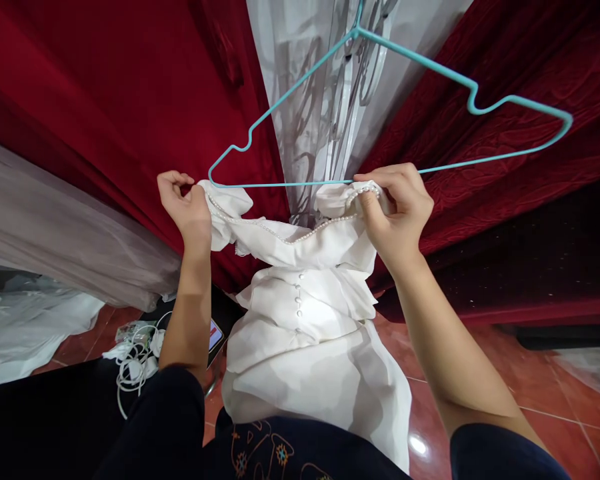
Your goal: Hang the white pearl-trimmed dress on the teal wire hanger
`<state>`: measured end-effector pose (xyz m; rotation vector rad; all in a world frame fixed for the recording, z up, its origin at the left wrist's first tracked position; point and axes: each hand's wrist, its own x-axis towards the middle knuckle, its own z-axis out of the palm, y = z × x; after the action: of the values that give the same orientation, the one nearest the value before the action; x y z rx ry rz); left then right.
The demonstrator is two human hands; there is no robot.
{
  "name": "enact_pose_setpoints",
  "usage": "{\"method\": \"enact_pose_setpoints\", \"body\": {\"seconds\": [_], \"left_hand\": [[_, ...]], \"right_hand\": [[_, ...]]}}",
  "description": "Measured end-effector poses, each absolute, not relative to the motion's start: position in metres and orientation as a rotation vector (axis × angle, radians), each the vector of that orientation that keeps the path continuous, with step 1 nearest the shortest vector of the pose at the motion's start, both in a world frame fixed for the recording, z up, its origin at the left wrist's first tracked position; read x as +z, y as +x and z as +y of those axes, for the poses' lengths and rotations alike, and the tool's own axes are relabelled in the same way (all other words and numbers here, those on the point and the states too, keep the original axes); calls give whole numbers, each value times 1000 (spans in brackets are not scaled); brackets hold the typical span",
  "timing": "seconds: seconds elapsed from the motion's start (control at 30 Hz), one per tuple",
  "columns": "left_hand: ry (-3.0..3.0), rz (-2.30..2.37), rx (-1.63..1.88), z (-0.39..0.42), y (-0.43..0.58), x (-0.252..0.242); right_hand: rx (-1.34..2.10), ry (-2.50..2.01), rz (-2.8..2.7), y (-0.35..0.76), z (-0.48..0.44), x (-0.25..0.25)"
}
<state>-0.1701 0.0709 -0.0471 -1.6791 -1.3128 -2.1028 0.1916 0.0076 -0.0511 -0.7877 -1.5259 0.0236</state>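
The dress [305, 340] is occupying the centre, the hanger [358, 31] twelve o'clock, the left hand [187, 212] ten, the right hand [403, 207] two; cables [139, 363] are lying toward eight.

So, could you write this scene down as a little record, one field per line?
Dress: white, with bead trim and front buttons
Left hand: holding one sleeve
Right hand: holding the other sleeve; whether it also grips the hanger is unclear
Hanger: light blue, mostly above the dress
Floor: reddish tiles
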Motion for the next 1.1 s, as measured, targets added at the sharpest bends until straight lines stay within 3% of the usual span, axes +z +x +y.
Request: {"method": "enact_pose_setpoints", "body": {"seconds": [0.27, 0.67, 0.97, 1.1], "left_hand": [[-2099, -1401, -1610, 98, -137, 16], [-2319, -1282, -1722, 62, -86, 45], [-2253, -932, -1628, 33, -53, 0], [-2430, -1055, -1382, 18, -34, -20]], "right_hand": [[-15, -873, -1526, 190, 5, -52], [-116, -835, -1501, 186, 6, -50], [-91, -853, -1491, 187, 7, -52], [-113, -852, -1484, 186, 6, -49]]}}
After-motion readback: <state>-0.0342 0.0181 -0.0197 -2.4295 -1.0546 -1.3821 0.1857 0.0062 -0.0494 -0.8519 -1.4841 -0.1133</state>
